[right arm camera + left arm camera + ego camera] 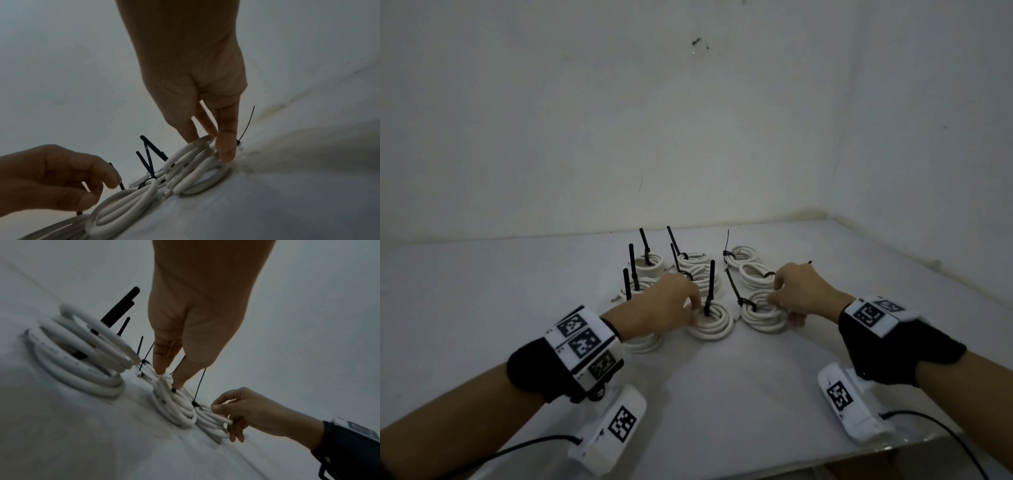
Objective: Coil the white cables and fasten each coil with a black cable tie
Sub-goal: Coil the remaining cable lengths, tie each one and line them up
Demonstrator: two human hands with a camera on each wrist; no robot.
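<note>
Several white cable coils with upright black cable ties lie on the white table (756, 394). My left hand (693, 310) (168, 378) pinches the rim of the near middle coil (717, 329) (174, 410) between thumb and fingertips. It does so right beside that coil's tie (710, 287), which stands straight up. My right hand (784, 308) (216, 149) grips the neighbouring coil (760, 318) (185, 164), fingers on its far rim and thumb at its near side. That coil's tie (734, 291) (198, 386) leans away to the left.
More tied coils (650, 263) (748, 253) sit in rows behind the two held ones, and one coil (643, 342) lies under my left wrist. White walls close the back and right of the table. The table's front edge (893, 452) is near my right forearm.
</note>
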